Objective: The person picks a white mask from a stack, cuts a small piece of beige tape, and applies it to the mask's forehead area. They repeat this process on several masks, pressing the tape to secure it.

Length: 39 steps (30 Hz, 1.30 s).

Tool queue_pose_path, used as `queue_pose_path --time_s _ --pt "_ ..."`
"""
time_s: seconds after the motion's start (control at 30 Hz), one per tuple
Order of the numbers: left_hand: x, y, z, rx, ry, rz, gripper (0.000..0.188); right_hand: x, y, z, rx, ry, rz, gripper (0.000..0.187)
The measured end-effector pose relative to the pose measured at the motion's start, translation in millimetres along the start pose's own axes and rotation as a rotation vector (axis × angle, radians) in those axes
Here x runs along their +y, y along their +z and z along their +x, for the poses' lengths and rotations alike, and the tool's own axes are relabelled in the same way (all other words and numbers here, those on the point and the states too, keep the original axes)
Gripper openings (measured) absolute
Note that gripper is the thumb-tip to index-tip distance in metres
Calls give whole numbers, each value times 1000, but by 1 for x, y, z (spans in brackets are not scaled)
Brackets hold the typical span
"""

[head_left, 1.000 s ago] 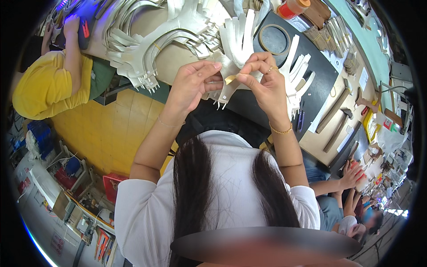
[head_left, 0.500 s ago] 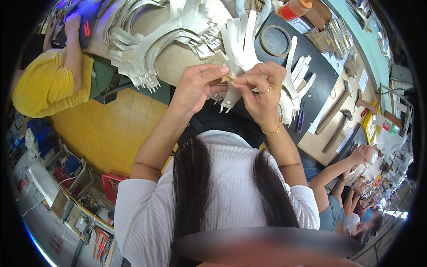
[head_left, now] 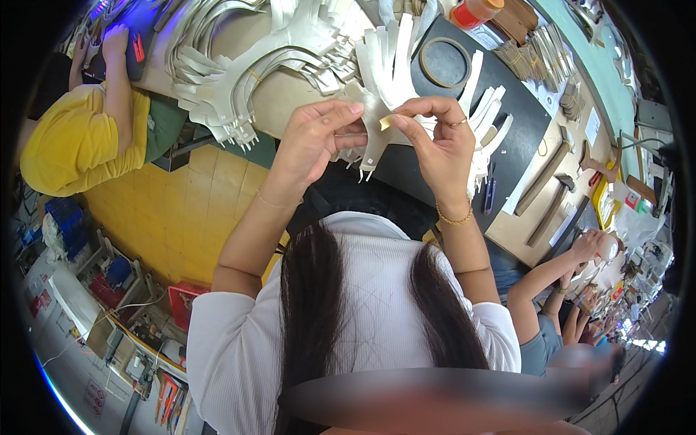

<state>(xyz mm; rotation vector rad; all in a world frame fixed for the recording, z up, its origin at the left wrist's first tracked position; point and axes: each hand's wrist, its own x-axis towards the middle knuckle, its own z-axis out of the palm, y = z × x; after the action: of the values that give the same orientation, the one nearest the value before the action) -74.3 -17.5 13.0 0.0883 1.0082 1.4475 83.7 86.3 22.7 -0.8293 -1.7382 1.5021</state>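
Observation:
Over the near edge of the dark work mat, my right hand pinches a small yellowish strip between thumb and index finger. What the strip is made of I cannot tell. Facing it, my left hand has its fingers apart, with nothing visible between them. Behind and between both hands lies an off-white flat branched piece, its lower end carrying thin prongs and a small mark. Several long white strips fan out beyond my hands, and more lie to the right.
Stacked off-white curved pieces cover the table at the left. A tape ring rests on the dark mat. Hammers lie to the right, below an orange-lidded jar. A person in yellow sits at the left; others work at the right.
My right hand has drawn away to the right and turned, taking the yellowish strip with it. My left hand has shifted slightly left, so a gap now separates the two.

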Motion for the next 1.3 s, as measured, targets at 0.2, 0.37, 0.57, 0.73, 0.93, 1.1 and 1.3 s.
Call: queue_pose_path --time_s 0.2,0.37,0.57,0.73,0.93,1.1,1.3 --pt "0 6 -4 -1 -6 23 18 5 11 2 -2 31 -71 16" --pt "-1 5 -6 30 6 46 18 5 13 4 -2 -242 -314 19" --pt "0 -2 2 56 28 30 22 -14 0 -6 -105 -674 -199 30" --pt "0 4 0 37 30 30 24 0 -1 3 -23 -101 80 23" --pt "-1 5 -1 23 4 46 21 14 11 8 -116 39 48 21" --pt "-3 1 -1 26 11 22 21 13 17 4 -78 -59 22 21" --pt "4 0 2 37 19 -6 22 5 -5 9 110 -2 658 25"
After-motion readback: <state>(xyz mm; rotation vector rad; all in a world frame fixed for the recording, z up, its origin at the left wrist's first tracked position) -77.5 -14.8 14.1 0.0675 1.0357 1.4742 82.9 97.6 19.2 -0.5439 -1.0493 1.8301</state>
